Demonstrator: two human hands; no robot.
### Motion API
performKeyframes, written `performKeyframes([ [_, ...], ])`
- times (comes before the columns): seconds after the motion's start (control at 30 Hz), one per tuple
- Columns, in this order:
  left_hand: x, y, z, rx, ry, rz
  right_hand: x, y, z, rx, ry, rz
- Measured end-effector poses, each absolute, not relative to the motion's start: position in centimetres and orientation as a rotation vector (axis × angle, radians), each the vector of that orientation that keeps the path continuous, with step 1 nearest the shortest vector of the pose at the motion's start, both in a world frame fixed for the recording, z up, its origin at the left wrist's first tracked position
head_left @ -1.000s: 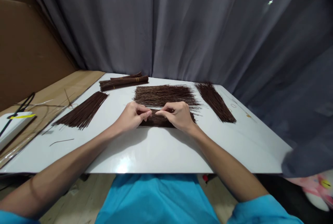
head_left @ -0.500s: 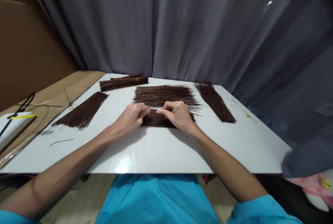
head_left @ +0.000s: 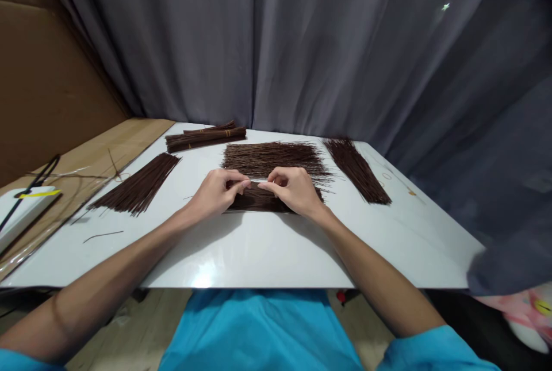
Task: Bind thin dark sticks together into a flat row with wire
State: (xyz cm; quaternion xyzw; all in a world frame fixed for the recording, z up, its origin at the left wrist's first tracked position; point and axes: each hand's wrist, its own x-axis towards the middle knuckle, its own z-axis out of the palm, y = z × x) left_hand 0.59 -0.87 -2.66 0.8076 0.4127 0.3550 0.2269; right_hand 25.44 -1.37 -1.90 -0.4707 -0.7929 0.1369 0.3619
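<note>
My left hand (head_left: pixel 219 190) and my right hand (head_left: pixel 294 188) face each other at the middle of the table, thumb and forefinger of each closed in a pinch. Whatever lies between the fingertips is too thin to make out. Right under them is a pile of dark brown thin sticks (head_left: pixel 263 199), partly covered by both hands. Just behind the hands lies a wider, looser spread of brown sticks (head_left: pixel 271 158), its ends uneven on the right.
A fanned bunch of sticks (head_left: pixel 138 184) lies at the left and another bunch (head_left: pixel 357 171) at the right. Tied bundles (head_left: pixel 206 137) rest at the back left. A single stick (head_left: pixel 102 236) lies near the left front. Cardboard (head_left: pixel 142 135) borders the table's left side; a grey curtain (head_left: pixel 276 43) hangs behind.
My left thumb has straightened slightly and the left fingertips have shifted a little to the right. My right hand stays almost in place, and the stick piles look unchanged.
</note>
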Motion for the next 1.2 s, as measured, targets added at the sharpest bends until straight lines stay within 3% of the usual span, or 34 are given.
performKeyframes([
  [0.57, 0.2, -0.6, -2.9, 2.259, 1.112, 1.003, 25.5, -1.1, -1.6, -1.110, -1.829, 0.762],
  [0.97, -0.2, -1.0, -2.9, 2.571, 1.253, 0.926, 26.7, -0.2, -1.6, -1.135, -1.986, 0.749],
  [1.2, 0.0, -1.1, -2.7, 2.590, 1.285, 0.868, 26.5, -0.6, -1.3, -1.154, -2.030, 0.500],
])
